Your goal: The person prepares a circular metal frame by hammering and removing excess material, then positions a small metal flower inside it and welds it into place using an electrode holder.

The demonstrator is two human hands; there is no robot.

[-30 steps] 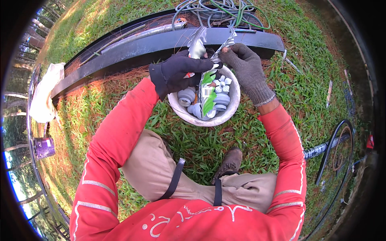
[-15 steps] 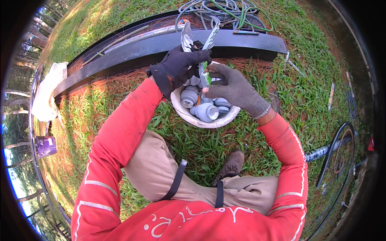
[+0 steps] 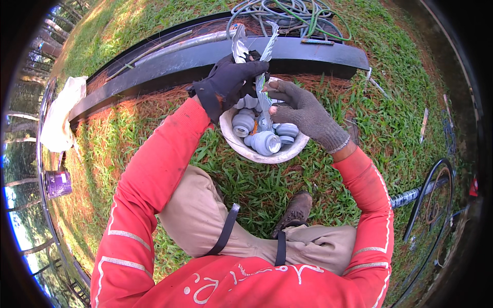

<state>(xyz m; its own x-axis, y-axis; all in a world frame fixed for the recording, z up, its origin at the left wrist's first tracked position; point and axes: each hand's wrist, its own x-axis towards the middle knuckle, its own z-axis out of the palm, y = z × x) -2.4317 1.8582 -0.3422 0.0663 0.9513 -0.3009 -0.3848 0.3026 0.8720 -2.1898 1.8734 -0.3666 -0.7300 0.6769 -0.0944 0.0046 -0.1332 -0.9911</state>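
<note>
My left hand (image 3: 228, 82), in a black glove, is closed around silver leaf-shaped metal ornaments above a bowl. One curled metal leaf (image 3: 239, 45) rises on the left of its fingers. A narrower jagged leaf (image 3: 269, 43) stands up to the right, and a lower metal leaf (image 3: 263, 105) hangs down toward the bowl. My right hand (image 3: 303, 110), in a grey glove with bare fingertips, is just right of that lower leaf, its thumb and fingers apart. Beneath both hands, the round whitish bowl (image 3: 272, 158) contains several grey rounded, ringed pieces (image 3: 265, 142).
Behind the bowl, a long dark metal beam (image 3: 318, 54) lies across grass and pine needles. A coiled hose (image 3: 295, 15) and a pale pipe (image 3: 179, 49) are beyond it. A white sack (image 3: 64, 115) and purple bucket (image 3: 58, 184) stand left; a black hoop (image 3: 431, 200) is right.
My right hand has shifted slightly right, away from the lower leaf, and its thumb and fingers have spread. My left hand keeps its hold; the green patch on the lower leaf shows less.
</note>
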